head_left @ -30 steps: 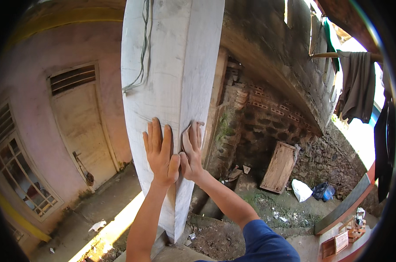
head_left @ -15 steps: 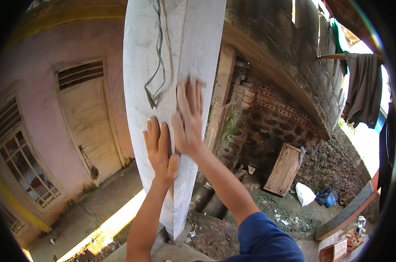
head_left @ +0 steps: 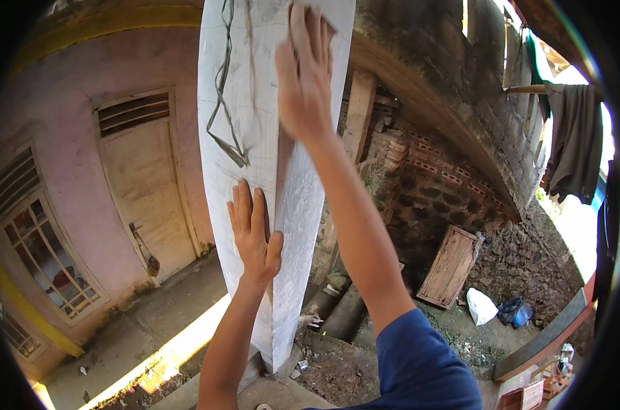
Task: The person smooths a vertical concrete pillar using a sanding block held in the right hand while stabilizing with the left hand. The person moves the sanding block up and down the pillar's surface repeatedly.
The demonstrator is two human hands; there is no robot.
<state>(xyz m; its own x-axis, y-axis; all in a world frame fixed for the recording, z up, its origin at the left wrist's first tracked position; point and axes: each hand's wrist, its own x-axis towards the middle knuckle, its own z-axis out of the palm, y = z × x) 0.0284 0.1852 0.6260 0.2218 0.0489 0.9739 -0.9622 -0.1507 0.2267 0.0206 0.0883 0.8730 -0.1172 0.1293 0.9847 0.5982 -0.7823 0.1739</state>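
Observation:
A white-painted square pillar (head_left: 229,82) stands upright before me, with a loose dark cable (head_left: 221,102) hanging in loops on its front face. My left hand (head_left: 254,242) lies flat on that face below the cable, near the corner, fingers stretched out and holding nothing. Higher up, near the top of the view, my right hand (head_left: 303,82) rests against the pillar at its corner, right of the cable. It is open with fingers extended, slightly blurred, and its forearm hides part of the right face.
A pink wall (head_left: 64,116) with door (head_left: 146,191) and window is at left. Right are a sloping concrete underside (head_left: 447,102), rubble wall, hanging clothes (head_left: 573,137), wooden panel (head_left: 447,266), white bag (head_left: 481,307), dark bags (head_left: 511,311) and wooden items (head_left: 542,383).
My right hand has slid a long way up the pillar, from beside my left hand to near the top. My left hand stays in about the same place. The cable has shifted.

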